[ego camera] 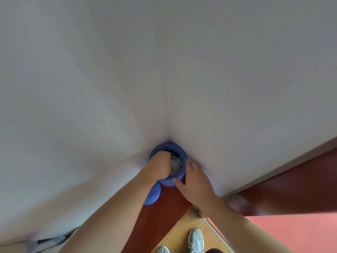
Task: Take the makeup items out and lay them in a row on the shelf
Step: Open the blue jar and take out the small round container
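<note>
A round blue container (179, 153) stands in the wall corner on a dark red-brown shelf (169, 203). My left hand (159, 166) reaches into its open top with curled fingers among grey and dark items (176, 162); what it holds is hidden. My right hand (194, 181) grips the container's right side, thumb on its front. The blue lid (153, 195) lies on the shelf just left of the container, partly under my left forearm.
Two white walls (109, 79) meet in the corner right behind the container. The shelf is a narrow triangle. Below are a wooden floor (184, 232), my grey shoes (196, 240) and a pink floor area (291, 232) at the right.
</note>
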`<control>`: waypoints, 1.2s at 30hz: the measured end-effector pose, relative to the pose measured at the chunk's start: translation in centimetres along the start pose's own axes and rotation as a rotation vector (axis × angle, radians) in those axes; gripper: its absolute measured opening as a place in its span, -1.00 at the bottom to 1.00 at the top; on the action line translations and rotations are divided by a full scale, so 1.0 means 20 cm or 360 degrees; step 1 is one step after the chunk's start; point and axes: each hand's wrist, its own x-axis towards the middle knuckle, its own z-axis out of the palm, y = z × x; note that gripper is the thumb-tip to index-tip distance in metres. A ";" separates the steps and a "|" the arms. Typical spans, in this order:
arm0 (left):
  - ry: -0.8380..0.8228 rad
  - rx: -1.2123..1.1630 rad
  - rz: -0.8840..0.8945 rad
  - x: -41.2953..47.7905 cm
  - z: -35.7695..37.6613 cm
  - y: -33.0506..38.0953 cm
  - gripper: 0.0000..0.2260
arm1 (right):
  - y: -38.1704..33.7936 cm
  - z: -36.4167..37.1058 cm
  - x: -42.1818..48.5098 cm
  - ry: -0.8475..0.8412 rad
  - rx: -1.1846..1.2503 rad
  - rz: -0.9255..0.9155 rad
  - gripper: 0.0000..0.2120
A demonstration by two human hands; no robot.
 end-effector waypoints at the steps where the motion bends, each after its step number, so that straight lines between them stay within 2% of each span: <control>1: -0.0028 -0.0012 -0.0004 0.00 0.00 0.00 -0.78 | 0.00 0.00 0.00 0.0005 -0.0006 0.0005 -0.29; 5: 0.0005 -0.0082 0.0029 0.00 -0.02 0.01 -0.93 | 0.00 0.00 0.00 0.0014 -0.0014 0.0009 -0.30; 20: 0.0133 -0.0357 0.0100 -0.07 -0.01 -0.01 -0.83 | 0.00 0.00 0.00 0.0019 0.0018 0.0011 -0.32; 24: 0.0285 -0.0414 0.0091 -0.09 -0.02 -0.02 -0.79 | -0.01 -0.01 0.00 0.0006 -0.0002 0.0021 -0.28; 29: 0.0489 -0.0506 0.0074 -0.14 -0.05 -0.03 -0.87 | -0.02 -0.03 0.00 0.0000 -0.0003 0.0021 -0.29; 36: 0.0758 -0.0691 0.0070 -0.25 -0.13 -0.08 -0.80 | -0.04 -0.05 0.00 -0.0015 -0.0044 0.0018 -0.27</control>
